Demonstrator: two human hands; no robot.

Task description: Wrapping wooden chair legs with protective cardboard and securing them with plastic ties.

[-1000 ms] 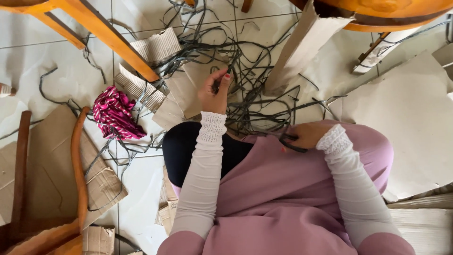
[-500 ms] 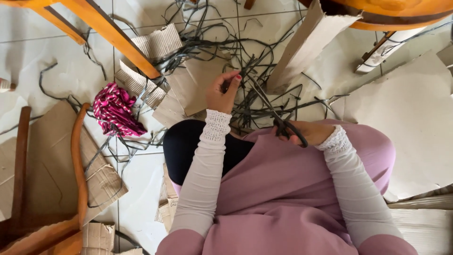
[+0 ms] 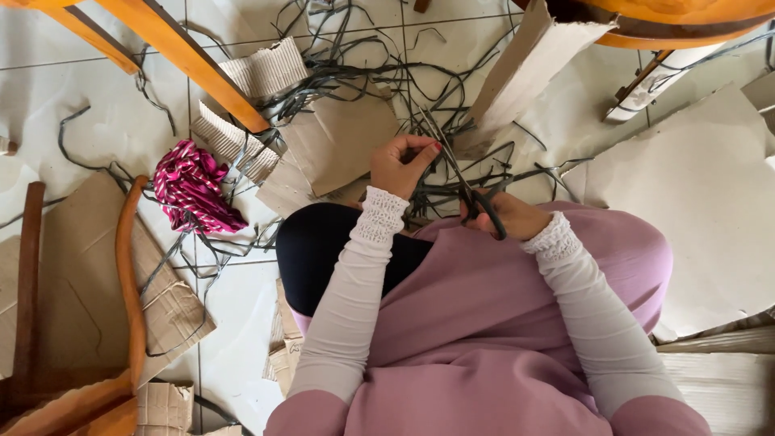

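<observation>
I sit on a tiled floor in a pink garment with white sleeves. My left hand (image 3: 401,164) pinches a thin dark strip (image 3: 429,129) that rises from a tangled pile of dark strips (image 3: 379,73). My right hand (image 3: 510,215) grips black-handled scissors (image 3: 478,199), whose blades point up and left toward the pinched strip, close beside my left fingers. My hands are a short way apart, just above my knees.
Cardboard pieces lie all round: a brown sheet (image 3: 335,145), corrugated scraps (image 3: 262,73), a large sheet (image 3: 702,202) on the right. A pink striped cloth (image 3: 191,187) lies left. Orange wooden chair legs (image 3: 182,56) cross the upper left; a curved wooden rail (image 3: 127,274) stands lower left.
My right hand has lifted from my lap with the scissors toward the left hand. My left hand has drawn the strip nearer and slightly lower.
</observation>
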